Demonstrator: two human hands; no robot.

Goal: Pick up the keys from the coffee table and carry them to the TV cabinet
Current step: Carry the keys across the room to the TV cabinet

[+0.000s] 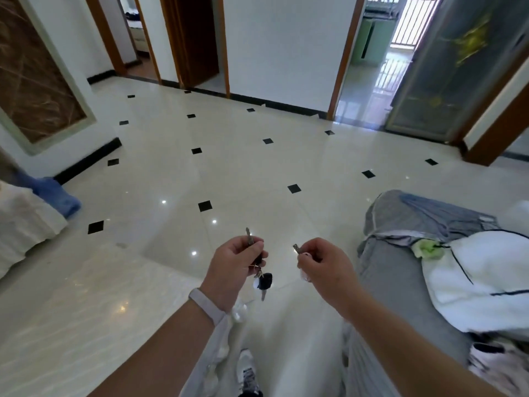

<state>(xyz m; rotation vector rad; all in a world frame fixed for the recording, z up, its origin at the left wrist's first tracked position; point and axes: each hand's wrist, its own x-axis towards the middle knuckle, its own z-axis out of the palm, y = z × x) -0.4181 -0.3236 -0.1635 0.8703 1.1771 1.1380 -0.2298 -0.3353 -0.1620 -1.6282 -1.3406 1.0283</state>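
Note:
My left hand is closed around a bunch of keys; one key sticks up above the fingers and a black-headed key with a small tag dangles below. My right hand pinches a second key, its tip poking out to the left, with a pale tag hanging under the palm. Both hands are held out in front of me over the tiled floor, about a hand's width apart. No coffee table or TV cabinet shows in this view.
A glossy cream tiled floor with black diamond insets stretches ahead to several doorways. A grey sofa with a white garment lies on the right. A white-covered piece of furniture and a blue cloth sit at left.

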